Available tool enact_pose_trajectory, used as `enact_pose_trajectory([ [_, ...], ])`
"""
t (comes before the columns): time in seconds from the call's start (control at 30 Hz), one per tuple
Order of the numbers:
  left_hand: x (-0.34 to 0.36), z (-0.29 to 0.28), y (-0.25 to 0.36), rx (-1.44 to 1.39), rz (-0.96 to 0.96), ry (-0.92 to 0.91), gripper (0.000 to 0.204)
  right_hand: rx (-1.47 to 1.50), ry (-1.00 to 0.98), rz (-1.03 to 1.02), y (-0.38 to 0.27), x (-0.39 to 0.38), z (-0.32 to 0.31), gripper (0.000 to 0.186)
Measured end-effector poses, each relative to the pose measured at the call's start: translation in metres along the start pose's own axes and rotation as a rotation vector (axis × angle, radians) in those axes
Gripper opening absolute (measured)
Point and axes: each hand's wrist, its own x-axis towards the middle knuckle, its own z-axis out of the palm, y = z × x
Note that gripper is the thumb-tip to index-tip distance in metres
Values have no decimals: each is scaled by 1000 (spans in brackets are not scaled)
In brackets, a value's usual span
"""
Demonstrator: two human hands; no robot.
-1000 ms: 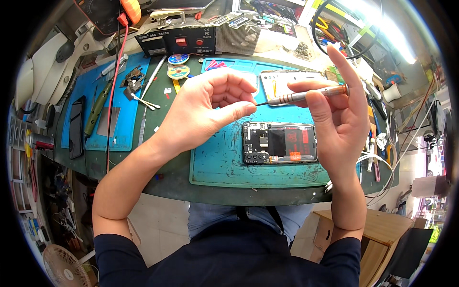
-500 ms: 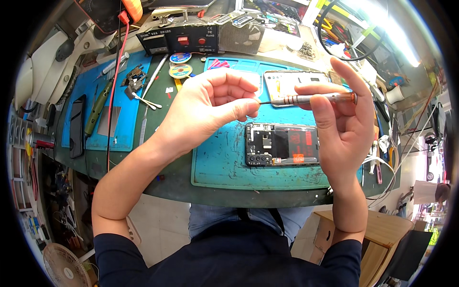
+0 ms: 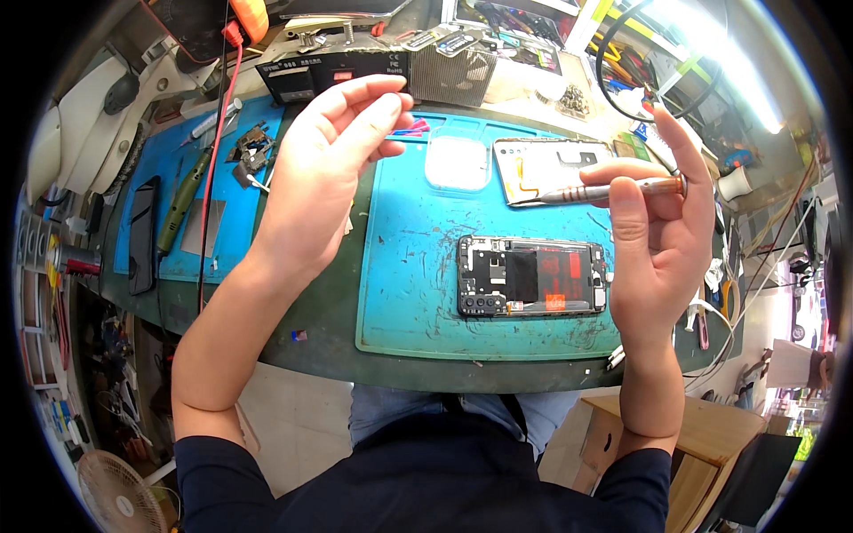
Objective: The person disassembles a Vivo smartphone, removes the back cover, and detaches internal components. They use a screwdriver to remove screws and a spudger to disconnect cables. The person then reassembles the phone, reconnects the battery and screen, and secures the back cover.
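My right hand (image 3: 657, 240) grips a slim screwdriver (image 3: 573, 194) with a grey and copper-coloured handle, its index finger raised past the end cap. The shaft points left, above the blue work mat (image 3: 409, 302). Below it lies an opened smartphone (image 3: 524, 274), its battery and inner parts bare. My left hand (image 3: 320, 169) is raised at the mat's far left, thumb and fingertips together; whatever may be between them is too small to make out. Between the hands, farther back, stands a small clear plastic box (image 3: 458, 160). A phone back panel (image 3: 542, 164) lies beyond the screwdriver.
A black power unit (image 3: 302, 78) stands at the back. On the left mat rest a black phone (image 3: 144, 233), a green pen-shaped tool (image 3: 184, 204) and small dark parts (image 3: 252, 151). A red cable (image 3: 213, 160) hangs in front. White cables (image 3: 706, 311) lie at the right.
My left hand has left the screwdriver's tip and moved left and away, uncovering the clear box. My right hand has shifted slightly right with the screwdriver.
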Motion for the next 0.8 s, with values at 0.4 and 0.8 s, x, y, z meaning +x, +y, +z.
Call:
enact_pose_trajectory([
  [0.4, -7, 9, -7, 585, 186, -51, 24, -98, -33, 85, 13, 0, -13, 54],
  [0.8, -22, 21, -19, 765, 241, -338, 19, -18, -206, 34, 33, -15, -2, 37],
])
